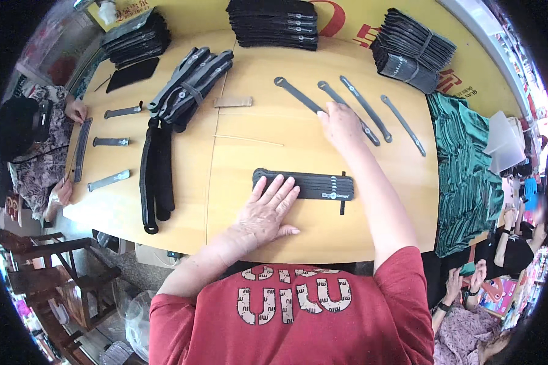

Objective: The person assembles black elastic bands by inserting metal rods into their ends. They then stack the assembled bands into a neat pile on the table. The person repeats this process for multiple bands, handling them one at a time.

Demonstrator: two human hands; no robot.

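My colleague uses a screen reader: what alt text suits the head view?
The person's left hand rests on a stack of long black straps on a light wooden table, the right hand over loose, slim grey straps. At left, another person handles a dark strap; shiny green fabric lies heaped at right.

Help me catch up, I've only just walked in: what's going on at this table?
A person in a red shirt is working at a wooden table. Their left hand lies flat on a stack of dark straps, while their right hand is among the loose grey straps farther out; whether it grips one is unclear. At the table's left end, a co-worker has a hand at another strap.
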